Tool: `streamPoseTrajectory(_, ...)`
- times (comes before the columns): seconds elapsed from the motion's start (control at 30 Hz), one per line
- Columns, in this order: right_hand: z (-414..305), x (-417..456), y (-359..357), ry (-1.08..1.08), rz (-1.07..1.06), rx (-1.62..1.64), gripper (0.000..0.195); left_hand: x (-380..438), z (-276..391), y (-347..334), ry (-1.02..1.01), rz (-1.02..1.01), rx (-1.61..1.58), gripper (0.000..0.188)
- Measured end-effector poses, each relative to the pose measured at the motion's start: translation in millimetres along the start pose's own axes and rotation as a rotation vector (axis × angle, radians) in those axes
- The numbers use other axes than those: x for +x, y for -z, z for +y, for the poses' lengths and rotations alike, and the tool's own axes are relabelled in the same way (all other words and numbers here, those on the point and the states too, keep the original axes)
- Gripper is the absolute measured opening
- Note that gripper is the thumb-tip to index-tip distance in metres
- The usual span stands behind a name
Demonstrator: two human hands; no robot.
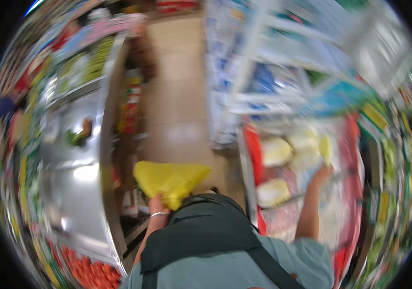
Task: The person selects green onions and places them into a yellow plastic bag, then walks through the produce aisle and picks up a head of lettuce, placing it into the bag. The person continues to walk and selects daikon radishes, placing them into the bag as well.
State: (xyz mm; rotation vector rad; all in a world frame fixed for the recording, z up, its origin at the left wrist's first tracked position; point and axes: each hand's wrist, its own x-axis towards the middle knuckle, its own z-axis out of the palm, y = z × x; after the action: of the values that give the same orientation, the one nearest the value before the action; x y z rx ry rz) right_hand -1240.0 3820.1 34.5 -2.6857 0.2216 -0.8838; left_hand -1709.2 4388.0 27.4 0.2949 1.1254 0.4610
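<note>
My left hand grips a gathered yellow cloth or bag, which hangs in front of my body over the tiled floor. My right hand reaches over a red-edged display bin and touches a pale yellow-green piece, perhaps a leaf; blur hides whether the fingers are closed on it. Left of that hand in the bin lie pale heads of napa cabbage, with another cabbage nearer to me.
A steel display counter runs along the left, bearing a small green item, with red vegetables at its near end. White crates stand beyond the bin. A tiled aisle runs between.
</note>
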Motion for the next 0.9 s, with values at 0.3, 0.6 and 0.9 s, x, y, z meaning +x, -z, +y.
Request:
streamPoseTrajectory(0.3, -48.7, 40.8, 51.6, -1.031, 0.132, 0.947, 0.011, 4.4, 10.1, 30.0, 0.082, 0.116, 0.043, 0.040)
streamPoseTrajectory(0.6, 7.8, 43.0, -4.4, -0.561, -0.045, 0.661, 0.021, -12.6, 9.0, -7.2, 0.113, 0.054, 0.078, 0.035)
streamPoseTrajectory(0.9, -155.2, -24.8, 87.1, -0.064, -0.132, 0.796, 0.042, -14.3, -9.6, -8.0, -0.211, 0.144, 0.111, 0.025)
